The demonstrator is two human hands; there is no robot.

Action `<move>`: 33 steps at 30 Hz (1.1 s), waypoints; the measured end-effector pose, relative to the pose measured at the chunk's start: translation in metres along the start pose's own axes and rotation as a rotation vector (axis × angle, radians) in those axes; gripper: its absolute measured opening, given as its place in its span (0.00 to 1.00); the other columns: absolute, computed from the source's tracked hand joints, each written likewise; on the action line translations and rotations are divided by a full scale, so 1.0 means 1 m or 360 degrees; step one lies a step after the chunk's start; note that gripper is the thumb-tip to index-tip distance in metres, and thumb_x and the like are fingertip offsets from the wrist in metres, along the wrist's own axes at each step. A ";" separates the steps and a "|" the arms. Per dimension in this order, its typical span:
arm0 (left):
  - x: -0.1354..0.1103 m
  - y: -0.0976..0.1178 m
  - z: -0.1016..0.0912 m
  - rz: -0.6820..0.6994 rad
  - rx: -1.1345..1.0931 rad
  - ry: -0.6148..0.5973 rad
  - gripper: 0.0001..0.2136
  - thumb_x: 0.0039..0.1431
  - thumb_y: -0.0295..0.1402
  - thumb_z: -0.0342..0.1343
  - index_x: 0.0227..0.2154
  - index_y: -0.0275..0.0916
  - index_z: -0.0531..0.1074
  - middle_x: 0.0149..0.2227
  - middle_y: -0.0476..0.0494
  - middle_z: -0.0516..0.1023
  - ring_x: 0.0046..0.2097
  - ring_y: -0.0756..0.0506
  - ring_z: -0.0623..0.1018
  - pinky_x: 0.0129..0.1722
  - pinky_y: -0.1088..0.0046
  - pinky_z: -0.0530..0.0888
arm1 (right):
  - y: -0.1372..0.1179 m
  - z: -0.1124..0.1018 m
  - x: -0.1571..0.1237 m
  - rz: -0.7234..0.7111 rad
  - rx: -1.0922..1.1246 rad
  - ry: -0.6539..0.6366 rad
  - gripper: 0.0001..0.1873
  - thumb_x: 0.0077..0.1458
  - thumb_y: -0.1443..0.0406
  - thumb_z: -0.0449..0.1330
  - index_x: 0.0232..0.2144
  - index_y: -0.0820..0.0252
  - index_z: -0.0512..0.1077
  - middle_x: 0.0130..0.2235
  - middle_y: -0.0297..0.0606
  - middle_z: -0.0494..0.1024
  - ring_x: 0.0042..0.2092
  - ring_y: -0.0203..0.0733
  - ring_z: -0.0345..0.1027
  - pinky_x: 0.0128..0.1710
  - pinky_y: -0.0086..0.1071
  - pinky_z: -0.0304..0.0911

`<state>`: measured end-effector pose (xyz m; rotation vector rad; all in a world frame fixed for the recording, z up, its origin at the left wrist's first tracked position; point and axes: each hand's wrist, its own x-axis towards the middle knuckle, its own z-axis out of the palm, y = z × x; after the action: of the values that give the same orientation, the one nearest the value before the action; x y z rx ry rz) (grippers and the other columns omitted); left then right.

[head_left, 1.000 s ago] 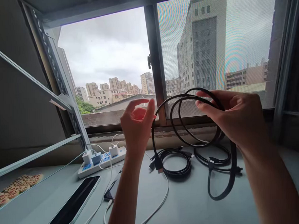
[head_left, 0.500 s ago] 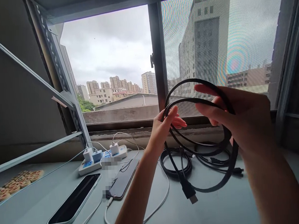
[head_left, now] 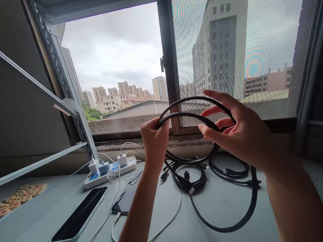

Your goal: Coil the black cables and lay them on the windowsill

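Raised above the desk is a black HDMI cable (head_left: 189,114) gathered in loose loops. My left hand (head_left: 154,135) is closed around the left side of the loops. At their right side, my right hand (head_left: 238,132) holds the cable loosely between thumb and fingers, with the fingertips spread. One plug (head_left: 187,185) with a metal end dangles below the loops, in front of a coiled black cable (head_left: 204,179) on the desk. A long slack bend (head_left: 226,231) of cable hangs low under my right hand.
Another black cable coil (head_left: 218,173) lies at right on the desk. To the left are a phone (head_left: 80,215), a second dark phone (head_left: 128,196) with a white cable (head_left: 177,212), and a power strip (head_left: 102,177) with chargers. A window (head_left: 122,69) and metal shelf frame (head_left: 64,75) stand behind.
My left hand has moved left and closed around the loops. My right hand has shifted slightly left. The plug has swung up and left, and the slack bend hangs lower.
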<state>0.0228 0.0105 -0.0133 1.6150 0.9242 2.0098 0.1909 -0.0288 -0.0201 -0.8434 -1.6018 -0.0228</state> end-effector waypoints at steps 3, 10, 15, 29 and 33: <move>-0.004 0.003 0.005 -0.0119 -0.0144 -0.0071 0.18 0.47 0.33 0.55 0.09 0.40 0.55 0.08 0.57 0.50 0.12 0.57 0.51 0.11 0.76 0.45 | -0.010 0.002 -0.001 -0.0016 -0.0141 0.0052 0.25 0.48 0.58 0.62 0.51 0.51 0.70 0.29 0.33 0.77 0.19 0.32 0.66 0.16 0.25 0.59; -0.008 0.010 0.007 -0.0270 -0.0302 -0.0197 0.17 0.46 0.33 0.57 0.11 0.39 0.55 0.08 0.58 0.49 0.11 0.57 0.49 0.11 0.77 0.45 | -0.015 -0.006 0.000 0.0094 0.0008 -0.0067 0.13 0.52 0.59 0.60 0.20 0.59 0.74 0.15 0.30 0.71 0.17 0.32 0.65 0.17 0.25 0.59; -0.010 -0.003 0.014 -0.0406 -0.0419 -0.0480 0.19 0.50 0.34 0.53 0.10 0.38 0.53 0.08 0.56 0.50 0.11 0.56 0.55 0.12 0.78 0.51 | -0.022 -0.001 -0.003 0.0335 0.0597 -0.0249 0.13 0.52 0.56 0.60 0.33 0.59 0.76 0.09 0.23 0.60 0.08 0.28 0.51 0.07 0.22 0.50; -0.032 -0.011 0.032 -0.1155 -0.0072 -0.2149 0.30 0.58 0.51 0.33 0.20 0.33 0.71 0.22 0.40 0.72 0.25 0.45 0.74 0.34 0.69 0.70 | -0.041 -0.015 -0.015 0.0377 0.0294 0.0673 0.08 0.46 0.61 0.65 0.33 0.51 0.79 0.09 0.23 0.60 0.09 0.23 0.49 0.05 0.16 0.41; -0.038 -0.020 0.038 -0.1301 -0.0137 -0.2534 0.35 0.53 0.58 0.29 0.22 0.34 0.72 0.21 0.39 0.72 0.25 0.42 0.73 0.35 0.63 0.71 | -0.047 -0.011 -0.021 0.0323 0.0306 0.0777 0.09 0.48 0.62 0.64 0.34 0.49 0.79 0.10 0.23 0.59 0.11 0.23 0.50 0.06 0.17 0.43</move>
<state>0.0673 0.0083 -0.0499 1.6806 0.5648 -0.0239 0.1751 -0.0789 -0.0148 -0.7746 -1.0398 0.0646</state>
